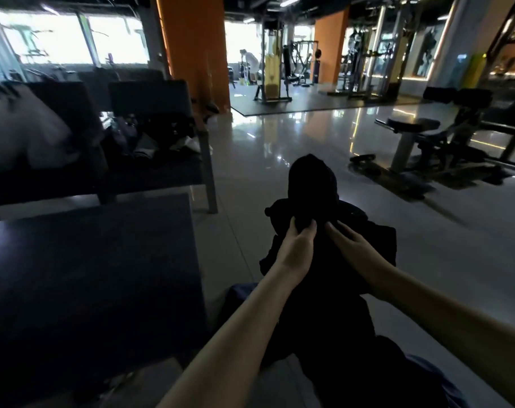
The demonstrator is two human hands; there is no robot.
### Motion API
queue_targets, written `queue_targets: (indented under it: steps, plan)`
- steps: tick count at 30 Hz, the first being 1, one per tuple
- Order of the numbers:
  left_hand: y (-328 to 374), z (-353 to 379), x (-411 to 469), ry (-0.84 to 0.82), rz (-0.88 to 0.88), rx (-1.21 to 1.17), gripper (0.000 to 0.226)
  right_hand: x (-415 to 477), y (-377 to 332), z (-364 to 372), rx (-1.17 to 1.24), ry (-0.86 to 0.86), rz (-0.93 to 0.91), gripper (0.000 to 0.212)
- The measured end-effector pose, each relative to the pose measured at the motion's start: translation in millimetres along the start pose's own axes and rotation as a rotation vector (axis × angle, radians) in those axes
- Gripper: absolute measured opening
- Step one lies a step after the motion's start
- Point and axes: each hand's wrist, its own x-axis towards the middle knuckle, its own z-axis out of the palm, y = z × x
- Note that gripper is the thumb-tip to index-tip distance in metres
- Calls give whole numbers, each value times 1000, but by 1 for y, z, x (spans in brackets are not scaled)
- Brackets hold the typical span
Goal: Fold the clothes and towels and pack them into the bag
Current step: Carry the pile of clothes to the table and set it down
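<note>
A black garment (312, 184) hangs in front of me over the floor, its top bunched into a dark hump. My left hand (297, 245) grips the cloth just below that hump, thumb and fingers curled round a fold. My right hand (350, 245) lies beside it on the same garment, fingers reaching into the fabric; how firmly it holds is hard to see in the dark. More clothes and a dark bag (138, 139) lie on the bench seat at the left. A white towel or garment (23, 134) sits further left on it.
A dark bench (150, 172) with metal legs stands at the left, and a dark tabletop (88, 266) fills the near left. Glossy floor stretches ahead. A weight bench (412, 142) stands at the right, gym machines and a distant person (250, 66) at the back.
</note>
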Motion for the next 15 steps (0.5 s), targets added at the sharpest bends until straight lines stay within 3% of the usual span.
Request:
queue_targets:
  steps: [4, 10, 15]
  plan:
    - [46, -61, -20, 90, 54, 56, 41, 4, -28, 68, 14, -81, -62, 33]
    - [96, -153, -51, 262, 127, 149, 65, 23, -53, 170, 49, -222, -125, 27]
    - [116, -231, -55, 372, 158, 158, 37, 48, -59, 248, 97, -341, -133, 19]
